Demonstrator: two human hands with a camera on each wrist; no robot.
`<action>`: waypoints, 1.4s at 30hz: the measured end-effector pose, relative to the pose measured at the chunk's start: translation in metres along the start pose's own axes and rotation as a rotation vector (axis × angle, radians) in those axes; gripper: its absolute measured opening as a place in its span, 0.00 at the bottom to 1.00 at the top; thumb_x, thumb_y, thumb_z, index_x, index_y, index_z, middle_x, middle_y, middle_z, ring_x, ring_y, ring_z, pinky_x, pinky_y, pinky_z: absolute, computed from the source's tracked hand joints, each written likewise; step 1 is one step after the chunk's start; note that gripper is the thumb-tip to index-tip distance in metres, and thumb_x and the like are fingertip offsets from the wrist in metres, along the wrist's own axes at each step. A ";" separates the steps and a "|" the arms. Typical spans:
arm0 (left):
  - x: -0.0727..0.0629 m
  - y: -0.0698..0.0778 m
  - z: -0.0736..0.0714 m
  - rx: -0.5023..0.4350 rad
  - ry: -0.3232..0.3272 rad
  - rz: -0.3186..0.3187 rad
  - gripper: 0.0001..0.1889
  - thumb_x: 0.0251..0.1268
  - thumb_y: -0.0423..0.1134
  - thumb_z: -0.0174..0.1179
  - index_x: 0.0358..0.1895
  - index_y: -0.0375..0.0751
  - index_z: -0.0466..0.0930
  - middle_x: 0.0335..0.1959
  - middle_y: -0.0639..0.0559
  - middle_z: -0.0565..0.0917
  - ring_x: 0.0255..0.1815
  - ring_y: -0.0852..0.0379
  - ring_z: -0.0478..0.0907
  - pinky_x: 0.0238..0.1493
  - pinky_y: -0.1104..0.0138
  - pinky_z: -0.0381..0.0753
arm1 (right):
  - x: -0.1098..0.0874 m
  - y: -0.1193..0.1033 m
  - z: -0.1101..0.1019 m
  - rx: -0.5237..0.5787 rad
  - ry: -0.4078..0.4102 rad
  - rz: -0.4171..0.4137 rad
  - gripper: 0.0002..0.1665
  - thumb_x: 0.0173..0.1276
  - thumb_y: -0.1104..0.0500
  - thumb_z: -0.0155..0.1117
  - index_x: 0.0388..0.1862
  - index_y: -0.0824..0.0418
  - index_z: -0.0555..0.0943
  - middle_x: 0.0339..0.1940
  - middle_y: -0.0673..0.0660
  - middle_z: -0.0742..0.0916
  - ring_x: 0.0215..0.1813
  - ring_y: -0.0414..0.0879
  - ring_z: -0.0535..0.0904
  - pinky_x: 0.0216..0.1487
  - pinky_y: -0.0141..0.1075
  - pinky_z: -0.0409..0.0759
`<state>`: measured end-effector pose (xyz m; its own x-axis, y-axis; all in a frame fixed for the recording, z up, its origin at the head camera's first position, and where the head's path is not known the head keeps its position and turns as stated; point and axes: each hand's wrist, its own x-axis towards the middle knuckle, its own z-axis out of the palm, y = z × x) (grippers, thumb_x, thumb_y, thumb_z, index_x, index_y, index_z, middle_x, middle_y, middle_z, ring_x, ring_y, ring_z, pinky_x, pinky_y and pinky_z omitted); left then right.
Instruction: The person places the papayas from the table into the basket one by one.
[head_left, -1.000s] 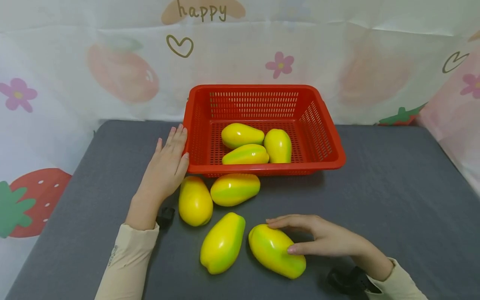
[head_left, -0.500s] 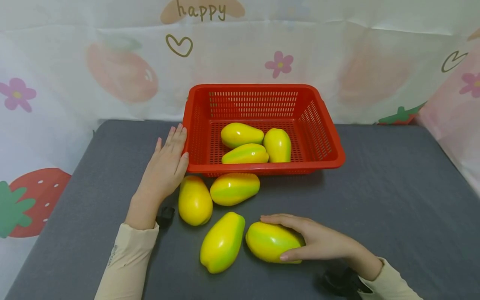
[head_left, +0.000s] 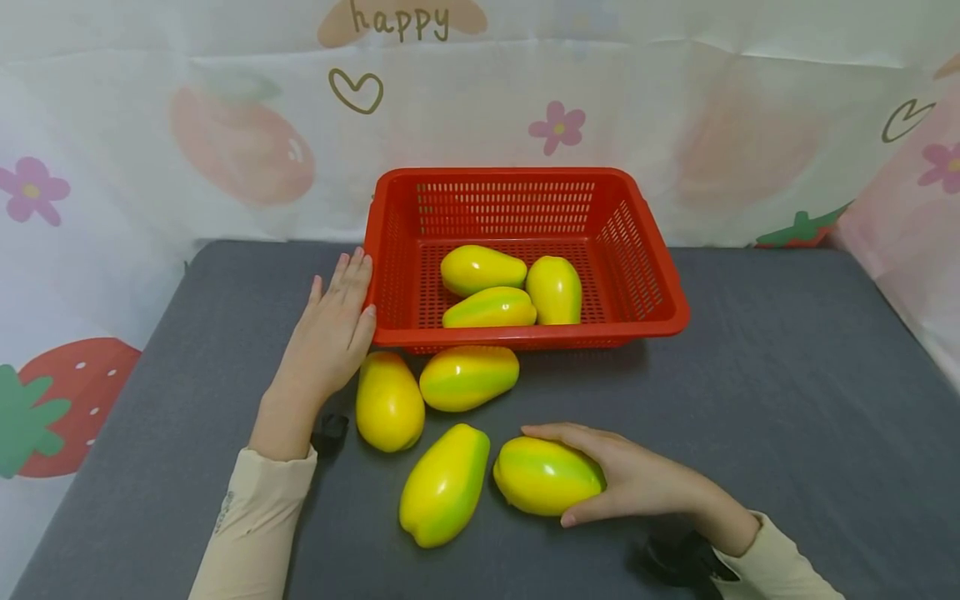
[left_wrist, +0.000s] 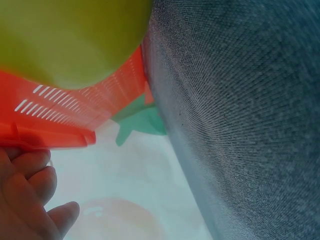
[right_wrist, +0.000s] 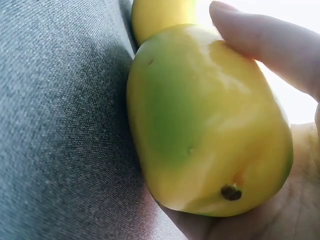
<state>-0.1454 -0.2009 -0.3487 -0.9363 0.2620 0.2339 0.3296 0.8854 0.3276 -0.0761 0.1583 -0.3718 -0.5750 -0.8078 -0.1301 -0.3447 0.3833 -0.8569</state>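
My right hand (head_left: 637, 475) grips a yellow-green papaya (head_left: 547, 477) from its right end, thumb on the near side and fingers over the far side. In the right wrist view this papaya (right_wrist: 200, 130) lies close against the grey cloth, its dark stem spot facing the camera. My left hand (head_left: 330, 329) rests with straight fingers along the left wall of a red plastic basket (head_left: 525, 337). From the left wrist, its fingers (left_wrist: 42, 182) show right at the basket's rim. Inside the basket lie three papayas (head_left: 483, 270).
Just left of the gripped fruit lies another papaya (head_left: 444, 486). Two more, one upright-pointing papaya (head_left: 390, 402) and one sideways papaya (head_left: 469, 379), lie at the basket's front. A patterned curtain (head_left: 480, 100) hangs behind the grey table (head_left: 787, 375).
The right hand has slid leftward and closed further round its papaya, which has turned from slanting to nearly sideways. Left hand and basket stay in place.
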 end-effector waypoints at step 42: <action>0.000 -0.002 0.002 -0.001 0.015 0.005 0.31 0.74 0.42 0.36 0.74 0.34 0.43 0.76 0.42 0.46 0.76 0.48 0.39 0.71 0.46 0.38 | -0.011 -0.004 -0.024 -0.018 0.223 0.045 0.48 0.54 0.55 0.74 0.72 0.46 0.61 0.67 0.44 0.71 0.61 0.42 0.69 0.60 0.37 0.68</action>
<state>-0.1463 -0.2017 -0.3507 -0.9327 0.2609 0.2490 0.3346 0.8836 0.3275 -0.0860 0.1767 -0.3545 -0.7392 -0.6715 -0.0524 -0.3271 0.4259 -0.8436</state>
